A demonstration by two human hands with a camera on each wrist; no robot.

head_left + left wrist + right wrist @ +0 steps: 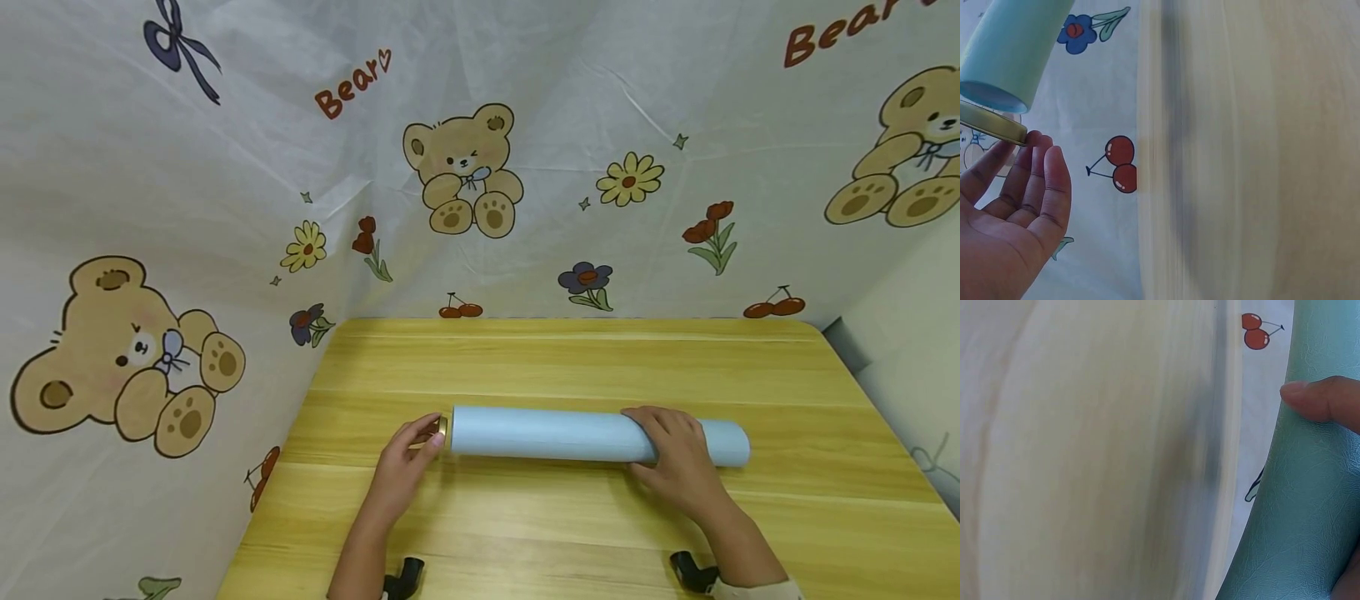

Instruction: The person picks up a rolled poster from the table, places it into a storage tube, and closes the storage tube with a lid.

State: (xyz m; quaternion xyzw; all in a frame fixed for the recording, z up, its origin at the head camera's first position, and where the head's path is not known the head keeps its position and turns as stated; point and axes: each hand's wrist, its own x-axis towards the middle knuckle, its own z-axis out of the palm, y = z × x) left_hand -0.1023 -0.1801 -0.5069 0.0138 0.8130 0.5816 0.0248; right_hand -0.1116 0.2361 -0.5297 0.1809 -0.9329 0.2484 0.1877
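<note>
A long light-blue tube (540, 435) lies crosswise in front of me over the table. My right hand (678, 460) grips it near its right end; in the right wrist view the thumb (1319, 400) lies across the wrinkled surface of the tube (1291, 506). At the tube's left end, my left hand (397, 475) pinches a round gold lid (443, 430) by its rim. The left wrist view shows the lid (991, 123) tilted just off the open end of the tube (1013, 53), a narrow gap between them.
The wood-grain table (510, 525) fills the lower half of the head view. A white cloth (540, 83) printed with bears and flowers hangs along its back and left sides. Dark curved pieces (408, 575) show at both wrists.
</note>
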